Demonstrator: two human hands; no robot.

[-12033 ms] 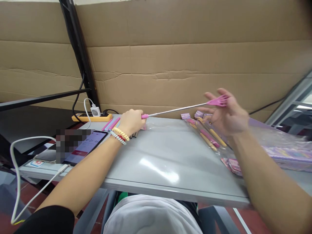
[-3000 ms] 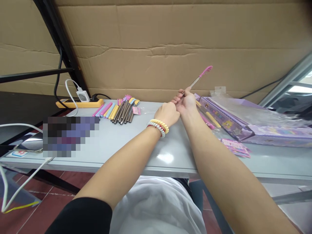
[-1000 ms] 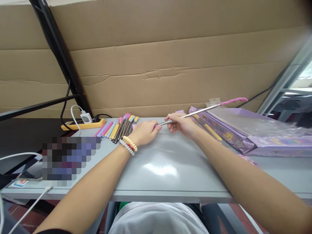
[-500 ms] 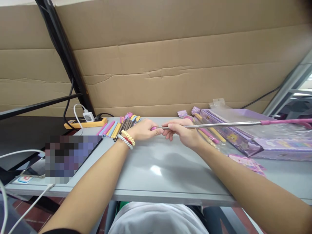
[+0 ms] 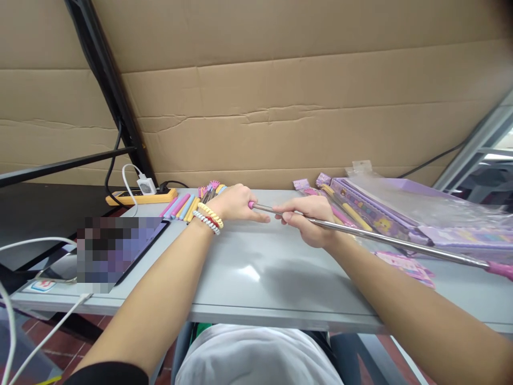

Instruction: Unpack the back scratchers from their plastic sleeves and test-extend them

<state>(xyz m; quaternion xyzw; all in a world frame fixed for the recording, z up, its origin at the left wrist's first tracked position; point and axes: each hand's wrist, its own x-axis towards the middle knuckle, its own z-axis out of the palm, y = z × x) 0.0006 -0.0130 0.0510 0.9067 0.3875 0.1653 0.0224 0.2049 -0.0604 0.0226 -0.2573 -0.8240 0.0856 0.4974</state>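
Observation:
My left hand [image 5: 236, 203] is closed round the pink handle of a telescopic back scratcher [image 5: 385, 240]. Its thin metal rod is pulled out long and slants down to the right, and its pink claw end [image 5: 500, 269] reaches the frame's right edge. My right hand [image 5: 312, 219] is closed round the rod close to the handle. Both hands hover just above the grey table [image 5: 240, 283]. Behind my left hand lies a bundle of collapsed back scratchers [image 5: 196, 200] with pink, blue and yellow handles.
A purple box with clear plastic wrap [image 5: 420, 219] and packaged back scratchers [image 5: 336, 200] sit at the right. A phone [image 5: 132, 246] lies at the left; a yellow power strip with a charger [image 5: 140, 195] is behind it. Cardboard walls off the back.
The extended rod has swung from upward-right through level to slanting down to the right. My hands have stayed on the handle and on the rod near it.

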